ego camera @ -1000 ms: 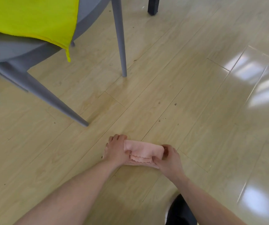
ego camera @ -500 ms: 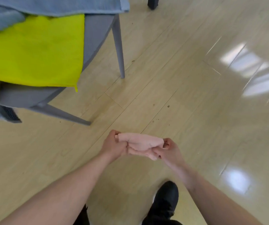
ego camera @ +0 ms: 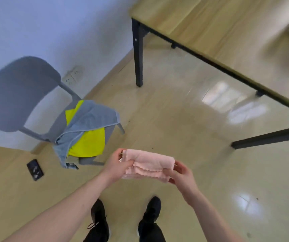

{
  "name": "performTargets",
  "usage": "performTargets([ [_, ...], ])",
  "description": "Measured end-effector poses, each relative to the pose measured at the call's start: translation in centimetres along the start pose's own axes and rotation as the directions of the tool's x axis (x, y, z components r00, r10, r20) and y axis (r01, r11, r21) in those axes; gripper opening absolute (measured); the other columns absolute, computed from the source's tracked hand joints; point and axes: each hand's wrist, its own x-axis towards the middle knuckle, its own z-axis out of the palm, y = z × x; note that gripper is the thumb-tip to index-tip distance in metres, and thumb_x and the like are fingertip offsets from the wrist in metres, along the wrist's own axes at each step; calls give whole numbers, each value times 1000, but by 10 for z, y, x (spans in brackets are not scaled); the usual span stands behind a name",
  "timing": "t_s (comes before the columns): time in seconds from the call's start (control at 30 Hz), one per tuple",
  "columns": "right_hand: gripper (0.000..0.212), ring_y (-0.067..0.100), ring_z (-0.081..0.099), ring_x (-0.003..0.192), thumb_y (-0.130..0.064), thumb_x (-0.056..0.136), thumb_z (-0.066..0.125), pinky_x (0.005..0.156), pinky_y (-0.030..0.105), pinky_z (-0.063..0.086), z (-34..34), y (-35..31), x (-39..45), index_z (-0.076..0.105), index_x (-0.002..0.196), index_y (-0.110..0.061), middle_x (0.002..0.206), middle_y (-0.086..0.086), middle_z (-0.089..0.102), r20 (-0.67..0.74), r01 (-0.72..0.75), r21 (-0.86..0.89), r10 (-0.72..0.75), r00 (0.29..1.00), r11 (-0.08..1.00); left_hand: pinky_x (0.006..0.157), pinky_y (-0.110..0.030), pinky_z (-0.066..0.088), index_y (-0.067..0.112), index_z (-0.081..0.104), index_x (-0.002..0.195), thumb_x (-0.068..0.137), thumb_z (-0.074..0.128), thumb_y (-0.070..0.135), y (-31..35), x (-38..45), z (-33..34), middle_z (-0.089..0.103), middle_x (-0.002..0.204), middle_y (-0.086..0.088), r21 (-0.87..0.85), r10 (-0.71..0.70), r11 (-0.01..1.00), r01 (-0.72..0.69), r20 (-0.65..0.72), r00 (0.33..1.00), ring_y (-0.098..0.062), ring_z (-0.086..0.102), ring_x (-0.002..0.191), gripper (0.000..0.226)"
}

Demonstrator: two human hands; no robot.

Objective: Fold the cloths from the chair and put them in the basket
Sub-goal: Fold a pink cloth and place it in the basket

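Note:
A folded pink cloth [ego camera: 148,164] hangs in the air in front of me, held at both ends. My left hand [ego camera: 119,165] grips its left end and my right hand [ego camera: 181,173] grips its right end. To the left stands a grey chair [ego camera: 18,91] with a yellow cloth [ego camera: 89,144] on its seat and a grey-blue cloth [ego camera: 89,119] draped over that. No basket is in view.
A wooden table [ego camera: 218,23] with black legs [ego camera: 138,55] stands at the back right. A dark phone [ego camera: 35,169] lies on the floor left of the chair. My black shoes [ego camera: 99,215] stand on the wooden floor below my hands.
I have risen from the floor with the pink cloth, lifting it in both hands. The view has pulled back, so the whole chair and the table now show.

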Motion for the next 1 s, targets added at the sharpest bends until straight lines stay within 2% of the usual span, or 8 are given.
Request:
performTargets([
  [0.13, 37, 19, 76, 95, -19, 83, 83, 87, 42, 63, -52, -90, -65, 69, 117, -27, 107, -3, 76, 22, 126, -13, -126, 992, 992, 78, -30, 51, 23, 66, 100, 65, 70, 34, 118, -53, -6, 70, 90, 9, 54, 145, 988, -148, 49, 988, -9, 62, 83, 37],
  [0.3, 43, 16, 74, 93, -33, 77, 84, 82, 35, 62, -109, -178, -100, 71, 118, -30, 106, -5, 77, 28, 289, -98, -288, 957, 952, 80, -34, 56, 28, 65, 105, 77, 71, 24, 224, -83, 3, 74, 96, 7, 32, 272, 960, -277, 117, 955, -2, 66, 85, 29],
  [0.37, 37, 12, 72, 91, -37, 78, 82, 77, 29, 59, -126, -207, -104, 73, 113, -31, 101, -7, 77, 55, 340, -171, -336, 940, 925, 80, -37, 57, 26, 64, 111, 79, 73, 24, 255, -83, 7, 75, 102, 1, 23, 296, 953, -302, 141, 945, -8, 68, 91, 33],
  [0.47, 24, 5, 70, 84, -41, 83, 81, 68, 21, 54, -149, -247, -104, 74, 104, -34, 94, -9, 75, 102, 386, -267, -373, 922, 883, 74, -29, 57, 24, 62, 116, 86, 74, 17, 300, -73, 14, 73, 107, -4, 40, 317, 943, -331, 203, 927, -17, 68, 98, 33],
  [0.63, 31, 20, 71, 95, -48, 75, 77, 79, 36, 56, -193, -304, -81, 75, 100, -29, 94, -5, 77, 85, 392, -323, -386, 919, 862, 83, -38, 58, 30, 64, 110, 80, 78, 26, 386, -37, 29, 75, 105, 2, 68, 373, 911, -407, 286, 883, -19, 71, 99, 33],
  [0.7, 29, 21, 71, 90, -48, 75, 75, 78, 38, 54, -212, -327, -71, 75, 98, -30, 94, -2, 76, 47, 390, -323, -397, 917, 863, 86, -41, 58, 32, 66, 108, 79, 79, 30, 419, -18, 37, 75, 103, 1, 90, 393, 895, -436, 302, 869, -20, 72, 99, 31],
  [0.9, 18, 7, 63, 78, -41, 84, 77, 71, 30, 48, -278, -385, -50, 75, 96, -27, 93, 2, 75, -81, 390, -337, -439, 895, 857, 72, -23, 55, 23, 71, 108, 89, 76, 23, 513, 31, 84, 74, 106, -5, 98, 476, 832, -545, 379, 794, -11, 69, 86, 20],
  [1.0, 17, 10, 64, 79, -40, 85, 77, 71, 31, 49, -319, -399, -41, 75, 94, -27, 91, 2, 75, -155, 380, -324, -445, 882, 867, 84, -40, 57, 29, 73, 105, 86, 78, 33, 555, 55, 121, 75, 104, -3, 116, 508, 794, -597, 414, 755, -13, 69, 85, 21],
])
